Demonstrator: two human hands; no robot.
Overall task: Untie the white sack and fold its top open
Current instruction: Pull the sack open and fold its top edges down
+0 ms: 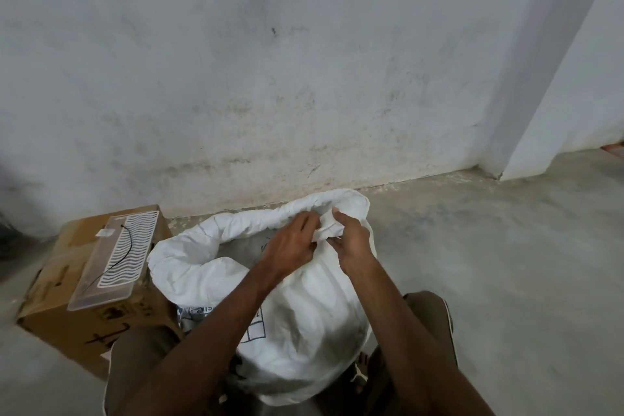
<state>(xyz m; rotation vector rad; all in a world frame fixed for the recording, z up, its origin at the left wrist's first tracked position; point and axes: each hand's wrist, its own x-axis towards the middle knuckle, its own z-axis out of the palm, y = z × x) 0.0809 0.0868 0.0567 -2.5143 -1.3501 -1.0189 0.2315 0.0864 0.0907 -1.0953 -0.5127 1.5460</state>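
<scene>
The white sack (304,321) stands on the concrete floor between my knees, with blue print on its front. Its mouth is open and its top is rolled outward into a thick cuff (189,246) that runs around the left and far side. My left hand (290,246) and my right hand (351,240) meet at the far right of the rim. Both pinch a crumpled bunch of the sack's fabric (329,228) between their fingers. I cannot see any tie or string.
A brown cardboard box (50,307) sits to the left of the sack, touching it, with a clear plastic tray (114,253) and a thin black cord on top. A stained white wall (270,78) rises just behind. Bare concrete floor (506,263) extends to the right.
</scene>
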